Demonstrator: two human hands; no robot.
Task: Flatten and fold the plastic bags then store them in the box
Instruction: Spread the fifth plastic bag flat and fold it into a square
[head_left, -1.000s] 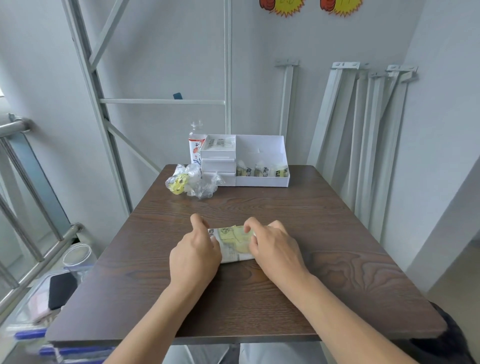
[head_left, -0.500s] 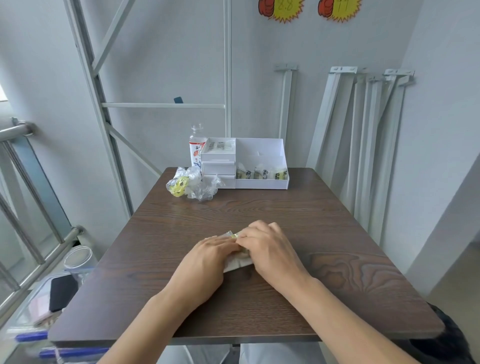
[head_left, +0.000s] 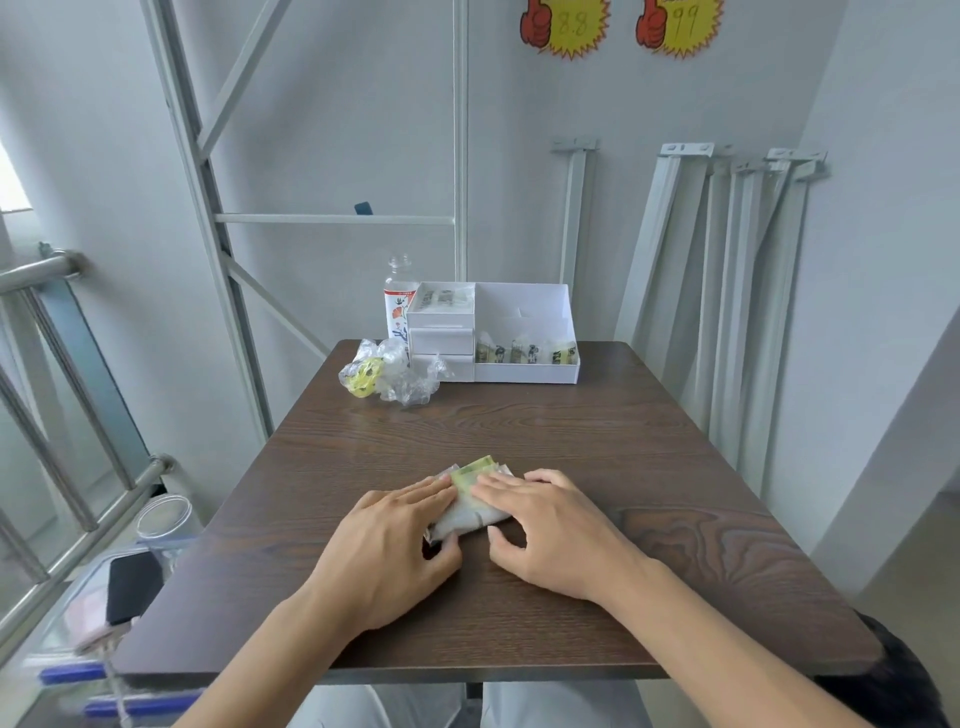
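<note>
A folded plastic bag (head_left: 470, 501) with a yellow-green print lies on the dark wooden table (head_left: 519, 431), near its front. My left hand (head_left: 392, 545) lies over the bag's left side, fingers stretched flat on it and thumb under its near corner. My right hand (head_left: 550, 525) presses the bag's right side with straight fingers. Crumpled clear bags (head_left: 387, 376), one with a yellow print, sit at the back left. The white box (head_left: 524, 371) stands at the back, with several folded bags (head_left: 524, 353) in its front compartment.
A clear bottle (head_left: 399, 296) stands behind the box's small drawers (head_left: 440, 340). White metal bars (head_left: 727, 291) lean on the wall to the right. A metal railing (head_left: 62, 415) and plastic containers (head_left: 119, 587) are left of the table.
My hands first held the folded bag at both ends, then closed over it. Now they have spread apart slightly, pressing it flat, and more of the bag shows between them.
</note>
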